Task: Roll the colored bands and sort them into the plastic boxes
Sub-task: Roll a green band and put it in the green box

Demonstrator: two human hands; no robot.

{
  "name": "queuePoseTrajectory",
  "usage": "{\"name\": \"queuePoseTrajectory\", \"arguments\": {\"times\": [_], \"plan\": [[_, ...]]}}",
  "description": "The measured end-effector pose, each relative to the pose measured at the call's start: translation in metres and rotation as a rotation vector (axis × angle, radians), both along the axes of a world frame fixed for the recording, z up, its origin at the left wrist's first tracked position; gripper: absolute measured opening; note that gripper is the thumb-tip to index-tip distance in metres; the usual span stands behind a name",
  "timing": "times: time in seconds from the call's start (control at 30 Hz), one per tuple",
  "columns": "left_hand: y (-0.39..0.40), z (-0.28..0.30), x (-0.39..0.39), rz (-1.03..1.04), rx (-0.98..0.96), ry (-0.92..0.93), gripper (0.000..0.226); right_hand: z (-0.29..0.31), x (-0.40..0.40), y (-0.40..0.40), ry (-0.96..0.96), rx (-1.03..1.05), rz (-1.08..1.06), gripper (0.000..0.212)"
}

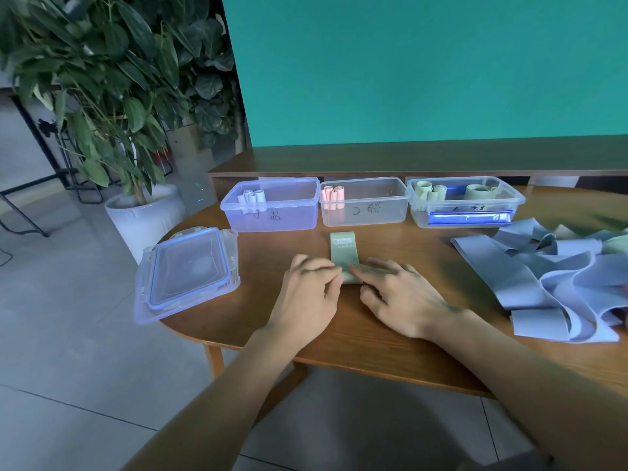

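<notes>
Both hands' grip [348, 271] on green band [344, 248]

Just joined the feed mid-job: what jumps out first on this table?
Both hands, left and right, meet at the near-centre of the round wooden table, rolling up a pale green flat band. Behind it stand three clear plastic boxes: the left holds white rolls, the middle pink rolls, the right green rolls. A heap of loose grey-blue bands lies at the right.

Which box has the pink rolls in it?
The middle box, between the left box holding pale blue rolls and the right box holding green ones.
</notes>
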State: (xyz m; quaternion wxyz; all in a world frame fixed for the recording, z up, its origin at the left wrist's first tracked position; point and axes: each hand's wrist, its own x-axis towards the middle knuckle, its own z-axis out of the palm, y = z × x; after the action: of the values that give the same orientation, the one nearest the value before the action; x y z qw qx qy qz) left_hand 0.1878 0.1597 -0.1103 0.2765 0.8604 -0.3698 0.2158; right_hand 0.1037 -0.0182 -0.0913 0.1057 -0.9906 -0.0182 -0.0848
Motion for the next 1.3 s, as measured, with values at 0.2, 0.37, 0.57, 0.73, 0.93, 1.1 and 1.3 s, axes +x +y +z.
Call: {"name": "queuePoseTrajectory", "arguments": {"times": [0.2, 0.37, 0.57, 0.73, 0.93, 1.1, 1.3], "plan": [[-0.006, 0.002, 0.01, 0.011, 0.066, -0.016, 0.031, 0.0, 0.011, -0.003, -0.037, 0.02, 0.013, 0.05], [-0.011, 0.001, 0.027, 0.05, 0.19, 0.057, 0.037, -0.001, 0.011, -0.003, -0.115, 0.045, 0.03, 0.055], [-0.019, 0.007, 0.03, 0.045, 0.108, 0.049, 0.033, 0.001, 0.024, -0.011, 0.013, 0.041, 0.009, 0.052], [-0.017, 0.003, 0.032, -0.027, 0.026, -0.065, 0.018, 0.001, 0.034, -0.015, 0.031, 0.045, -0.008, 0.053], [-0.021, 0.003, 0.043, -0.023, 0.154, -0.023, 0.037, 0.005, 0.036, -0.013, -0.101, 0.057, -0.009, 0.057], [-0.03, 0.007, 0.054, 0.054, 0.298, -0.002, 0.043, 0.005, 0.04, -0.014, -0.059, 0.086, -0.019, 0.05], [-0.033, 0.006, 0.063, -0.046, 0.003, -0.083, 0.025, 0.007, 0.056, -0.022, -0.013, 0.089, -0.061, 0.053]]}}
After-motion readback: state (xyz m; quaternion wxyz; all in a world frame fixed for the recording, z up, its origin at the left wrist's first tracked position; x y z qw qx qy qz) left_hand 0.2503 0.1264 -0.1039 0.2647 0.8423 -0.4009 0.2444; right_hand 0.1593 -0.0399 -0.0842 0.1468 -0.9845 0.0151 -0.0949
